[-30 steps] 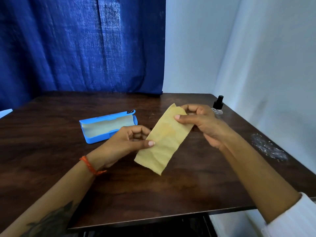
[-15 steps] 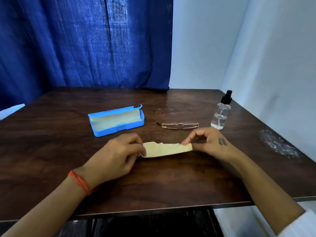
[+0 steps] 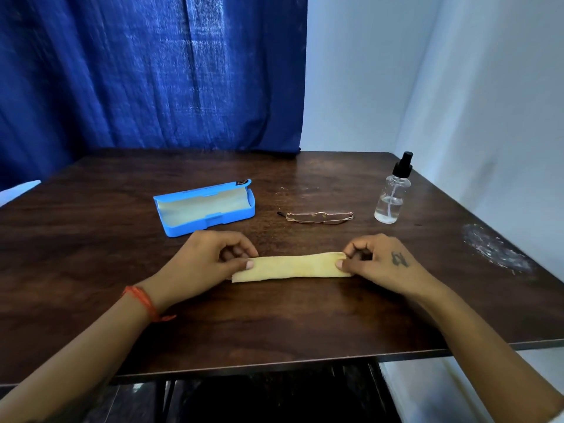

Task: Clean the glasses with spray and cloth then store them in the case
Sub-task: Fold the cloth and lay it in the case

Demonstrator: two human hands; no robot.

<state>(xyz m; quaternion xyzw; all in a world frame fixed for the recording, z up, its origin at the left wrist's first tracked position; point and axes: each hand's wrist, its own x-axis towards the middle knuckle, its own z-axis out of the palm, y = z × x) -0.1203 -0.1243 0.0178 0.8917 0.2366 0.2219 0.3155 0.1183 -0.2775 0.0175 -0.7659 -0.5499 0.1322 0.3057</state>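
A yellow cloth [image 3: 291, 267], folded into a long narrow strip, lies flat on the dark wooden table [image 3: 274, 325]. My left hand [image 3: 204, 261] pinches its left end and my right hand [image 3: 378, 264] pinches its right end. Behind the cloth lie the folded thin-rimmed glasses [image 3: 319, 216]. A blue glasses case [image 3: 204, 209] stands open at the back left, its pale lining showing and nothing inside. A clear spray bottle [image 3: 390, 196] with a black nozzle stands upright to the right of the glasses.
A crumpled clear plastic wrap [image 3: 494, 251] lies near the table's right edge. A blue curtain [image 3: 152, 71] hangs behind the table, and white walls close in at the back right. The table's front edge runs just below my forearms.
The cloth went from hanging open in the air between my hands to lying on the table as a folded strip. Both hands came down and now hold its ends.
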